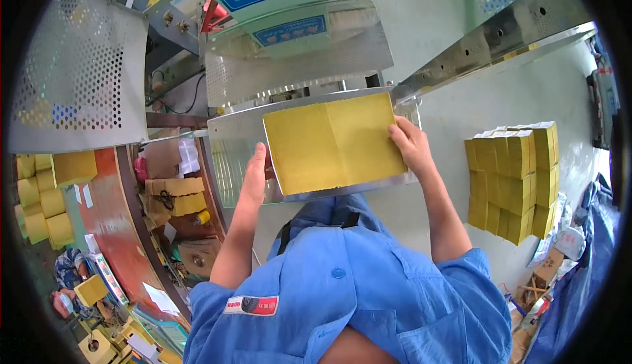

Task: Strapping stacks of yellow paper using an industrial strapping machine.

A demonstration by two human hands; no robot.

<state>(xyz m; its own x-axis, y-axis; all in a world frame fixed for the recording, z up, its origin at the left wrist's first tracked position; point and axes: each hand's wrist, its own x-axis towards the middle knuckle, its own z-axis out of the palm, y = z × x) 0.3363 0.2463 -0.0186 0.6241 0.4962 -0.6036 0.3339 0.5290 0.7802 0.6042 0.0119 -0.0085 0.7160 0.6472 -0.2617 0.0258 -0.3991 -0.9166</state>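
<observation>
A stack of yellow paper (336,143) with a crease down its middle is held in front of me, slightly tilted. My right hand (411,145) grips its right edge, thumb on the upper face and the other fingers mostly hidden behind. Against the left edge is my left hand (255,174), its thumb pointing up along the side and its other fingers partly hidden by the paper. Beneath and behind the stack lies a shiny steel tray (230,146) belonging to a machine (299,51) with a metal cover.
Tall piles of yellow paper blocks (503,183) stand on the floor at right. A perforated metal panel (79,81) hangs at left above a reddish table (105,209) with cluttered shelves. A steel beam (487,48) slants across the upper right. Another person (69,291) is at lower left.
</observation>
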